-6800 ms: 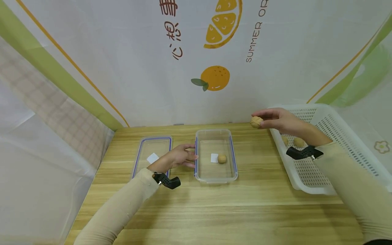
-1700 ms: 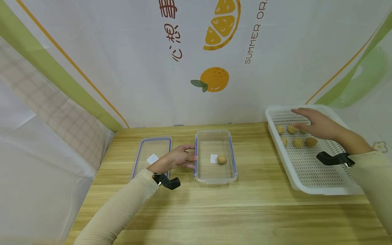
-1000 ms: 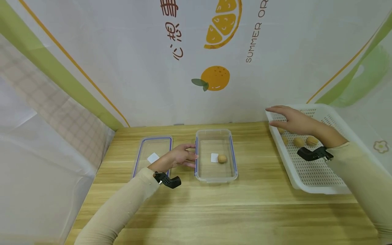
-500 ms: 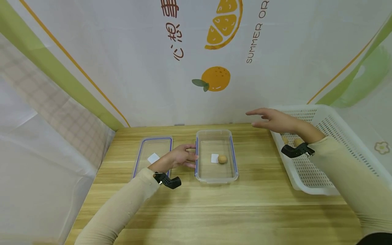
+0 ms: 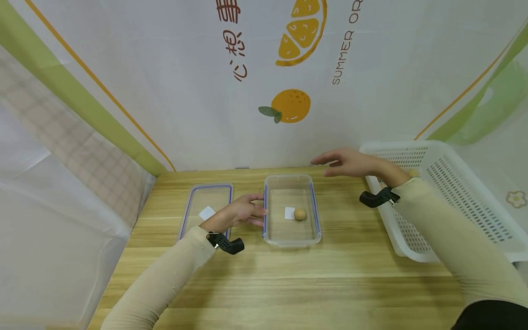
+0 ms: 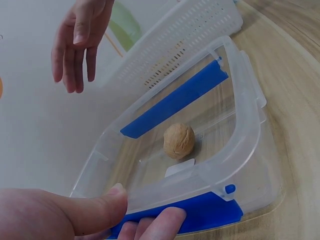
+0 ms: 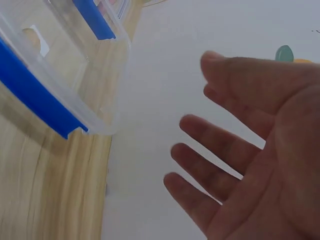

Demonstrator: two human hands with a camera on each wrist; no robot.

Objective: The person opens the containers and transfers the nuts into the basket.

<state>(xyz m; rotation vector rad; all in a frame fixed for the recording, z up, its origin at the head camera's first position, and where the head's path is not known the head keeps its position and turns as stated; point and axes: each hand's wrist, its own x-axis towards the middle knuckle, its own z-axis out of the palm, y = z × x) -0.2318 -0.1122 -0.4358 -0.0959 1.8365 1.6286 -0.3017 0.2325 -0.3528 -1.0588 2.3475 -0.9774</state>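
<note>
A clear plastic food container (image 5: 292, 233) with blue clips stands mid-table; inside it a walnut (image 6: 179, 141) lies beside a small white square (image 5: 289, 213). My left hand (image 5: 243, 211) rests against its left side. In the left wrist view the thumb reaches the rim and the fingers touch the outer blue clip. My right hand (image 5: 346, 162) hovers behind and to the right of the container, near the back edge. Its fingers are spread and loosely bent, with nothing held, as the right wrist view shows.
A white perforated basket (image 5: 408, 259) stands at the right; the right sleeve covers most of the walnuts in it. The blue-edged container lid (image 5: 194, 201) lies at the left, partly under my left wrist. A printed curtain (image 5: 185, 114) hangs behind the table.
Earlier my right hand held a walnut near the basket, then was over the basket without it. It has since moved left toward the container. The left hand and the container's walnut stayed put.
</note>
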